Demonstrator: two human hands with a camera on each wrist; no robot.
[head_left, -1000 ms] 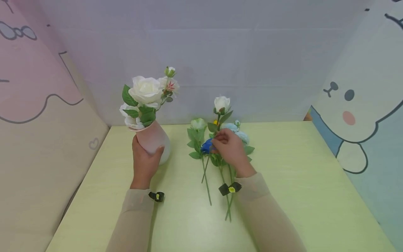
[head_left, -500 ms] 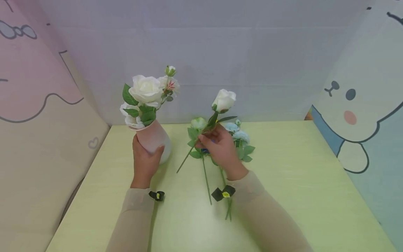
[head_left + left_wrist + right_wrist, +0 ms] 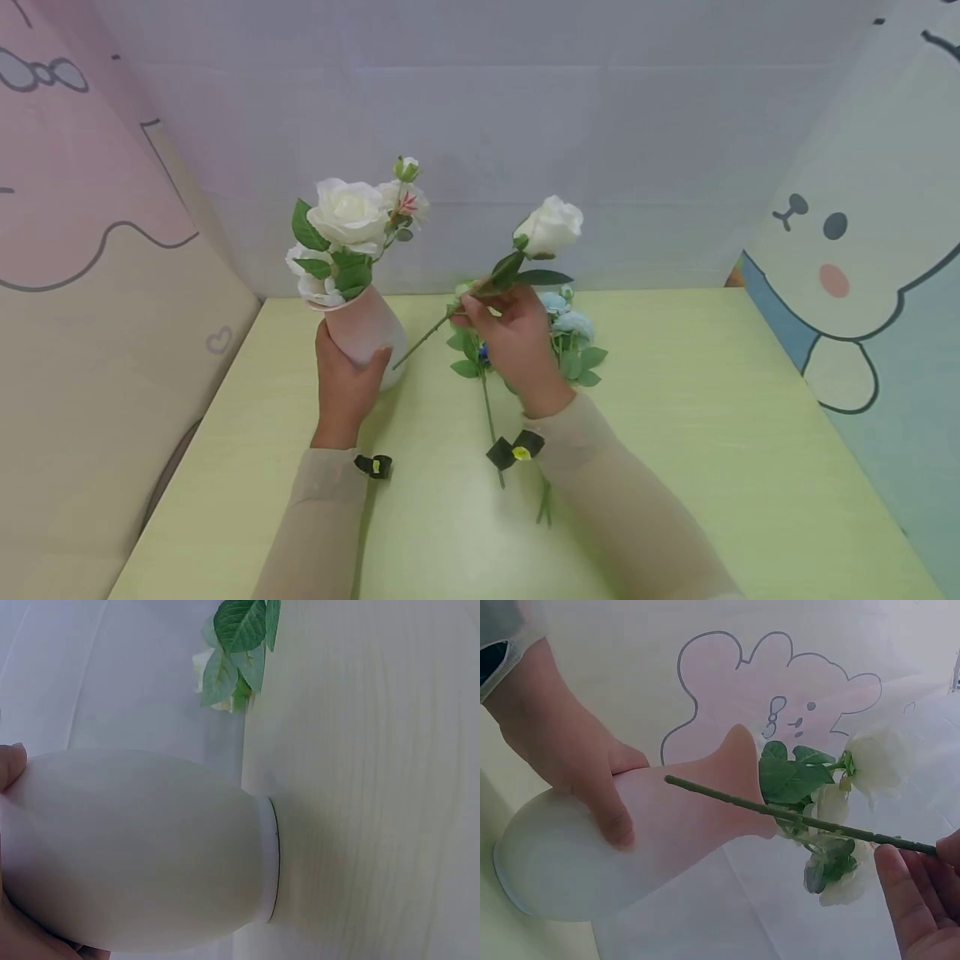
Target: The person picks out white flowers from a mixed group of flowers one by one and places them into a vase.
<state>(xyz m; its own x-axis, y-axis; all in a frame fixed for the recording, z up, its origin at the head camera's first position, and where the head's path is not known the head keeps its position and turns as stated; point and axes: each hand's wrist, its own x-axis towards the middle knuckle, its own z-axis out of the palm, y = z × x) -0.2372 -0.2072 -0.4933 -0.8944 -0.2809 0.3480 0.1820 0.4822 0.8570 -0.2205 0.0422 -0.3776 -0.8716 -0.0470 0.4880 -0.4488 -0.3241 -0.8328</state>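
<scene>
My left hand [image 3: 347, 392] grips a pink-to-white vase [image 3: 367, 333] around its side, thumb across the front. Several white roses [image 3: 348, 215] with green leaves stand in the vase. My right hand [image 3: 517, 342] pinches a white rose [image 3: 551, 227] by its stem just below the leaves. The stem slants down to the left, its cut end overlapping the vase in the head view. In the right wrist view the bare stem [image 3: 780, 814] crosses in front of the vase neck. The left wrist view shows the vase base [image 3: 266, 859] at the table.
Other artificial flowers lie on the table [image 3: 675, 467] under and behind my right hand: pale blue blooms [image 3: 573, 325], a mostly covered blue flower [image 3: 483, 353] and green leaves [image 3: 465, 367]. A pale curtain [image 3: 480, 125] hangs behind the table; cartoon-printed panels flank it.
My right hand has lifted the white rose off the other flowers and moved it left, tilting its stem toward the vase. My left hand and the vase have stayed put.
</scene>
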